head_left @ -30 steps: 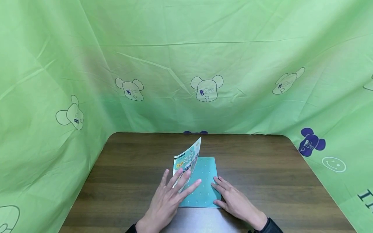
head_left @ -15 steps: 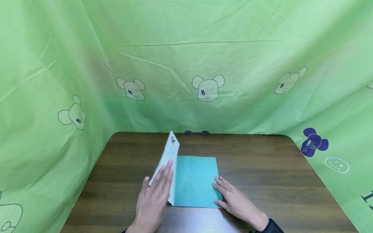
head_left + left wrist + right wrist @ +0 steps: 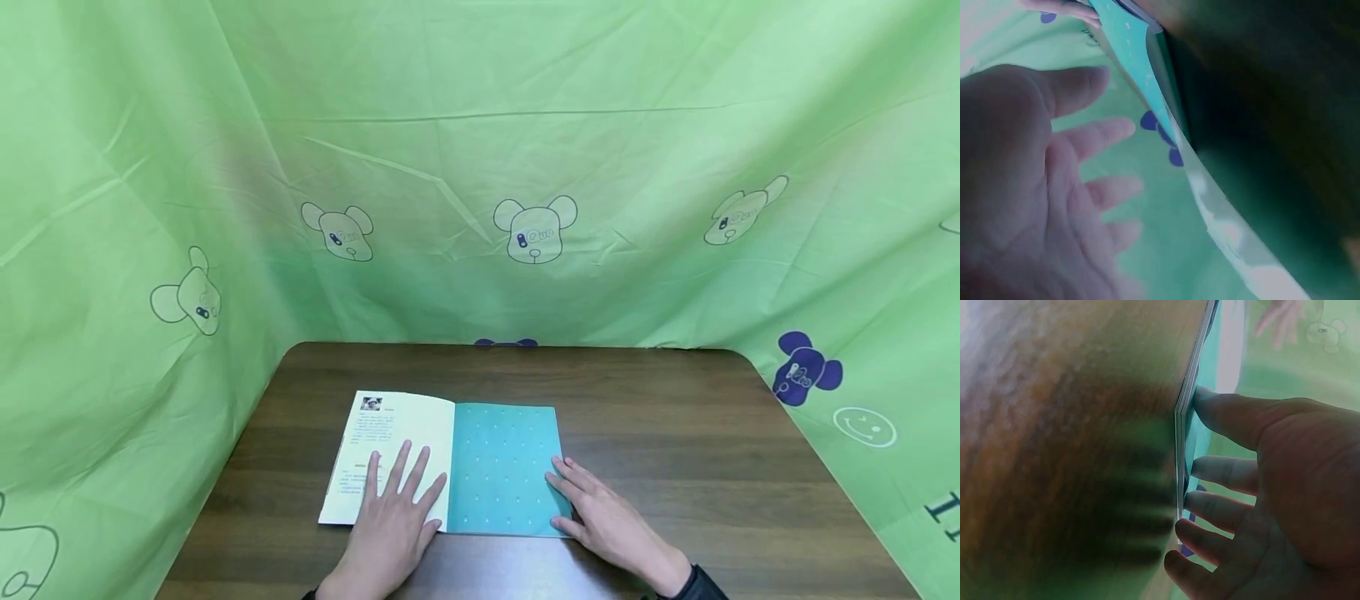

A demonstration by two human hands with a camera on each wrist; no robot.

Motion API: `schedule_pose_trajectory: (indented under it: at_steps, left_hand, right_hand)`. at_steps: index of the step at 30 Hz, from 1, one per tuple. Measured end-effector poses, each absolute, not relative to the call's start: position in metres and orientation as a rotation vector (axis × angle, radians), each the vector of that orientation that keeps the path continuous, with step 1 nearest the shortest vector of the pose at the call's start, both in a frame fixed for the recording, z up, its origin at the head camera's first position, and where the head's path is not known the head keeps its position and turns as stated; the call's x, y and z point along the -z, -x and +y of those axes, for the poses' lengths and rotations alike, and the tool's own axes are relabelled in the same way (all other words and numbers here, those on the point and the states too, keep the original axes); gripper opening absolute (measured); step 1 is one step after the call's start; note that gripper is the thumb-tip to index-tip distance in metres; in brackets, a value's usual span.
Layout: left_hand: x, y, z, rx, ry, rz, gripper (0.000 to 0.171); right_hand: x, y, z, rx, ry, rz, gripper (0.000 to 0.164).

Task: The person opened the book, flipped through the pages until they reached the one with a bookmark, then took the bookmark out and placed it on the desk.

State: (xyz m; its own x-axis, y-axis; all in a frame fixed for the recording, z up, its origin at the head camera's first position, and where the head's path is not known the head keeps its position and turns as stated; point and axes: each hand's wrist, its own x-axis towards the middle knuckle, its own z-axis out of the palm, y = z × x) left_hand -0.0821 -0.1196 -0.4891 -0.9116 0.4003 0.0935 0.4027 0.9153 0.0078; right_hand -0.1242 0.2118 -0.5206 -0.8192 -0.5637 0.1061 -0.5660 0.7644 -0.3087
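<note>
An opened book (image 3: 504, 467) lies on the wooden table, its left page (image 3: 423, 417) white with a small photo and text, its right page turquoise with pale dots. Over the lower part of the white page my left hand (image 3: 390, 525) is spread, fingers straight and apart; the left wrist view shows the palm (image 3: 1016, 181) beside the page. My right hand (image 3: 600, 517) rests at the right edge of the turquoise page, fingers extended. From the right wrist, its thumb and fingertips are seen at the book's edge (image 3: 1185, 425).
The brown wooden table (image 3: 675, 433) stretches around the book on all sides. A green cloth (image 3: 420, 167) printed with bear heads hangs behind the table and along both sides.
The cover, half raised a second ago, has swung over to the left and now lies down flat. My left hand moved left with it and spread over the page; my right hand stayed put.
</note>
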Motion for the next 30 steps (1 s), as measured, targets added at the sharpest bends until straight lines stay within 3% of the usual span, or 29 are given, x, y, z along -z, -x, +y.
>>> schedule_pose_trajectory:
  at_steps: [13, 30]
  left_hand:
    - [0.504, 0.074, -0.117, 0.53, 0.562, -3.229, 0.058]
    - [0.507, 0.071, -0.119, 0.51, 0.603, -3.209, 0.061]
  right_hand:
    - [0.52, 0.126, 0.214, -0.53, -1.001, -2.916, 0.061]
    - [0.515, 0.136, 0.221, -0.544, -1.115, -2.935, 0.069]
